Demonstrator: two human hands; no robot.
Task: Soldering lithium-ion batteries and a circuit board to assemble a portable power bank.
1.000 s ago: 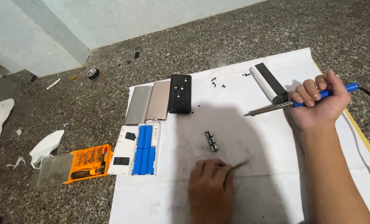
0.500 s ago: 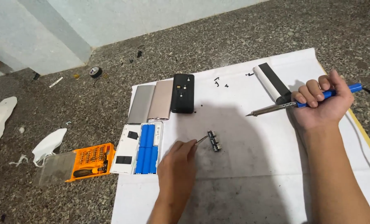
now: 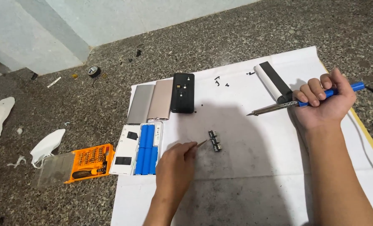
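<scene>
We count one small board [image 3: 215, 140] on the white sheet [image 3: 253, 175], our left hand [image 3: 176, 165] pinching one thin probe [image 3: 201, 144] whose tip nears it, our right hand [image 3: 322, 102] clamped on one blue-handled iron [image 3: 295, 104], and four blue cells [image 3: 148, 148].

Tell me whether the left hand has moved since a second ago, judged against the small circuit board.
Yes. The left hand has gone from below the small circuit board to its left side, towards the blue battery cells, its thin tool tip by the board.
</scene>
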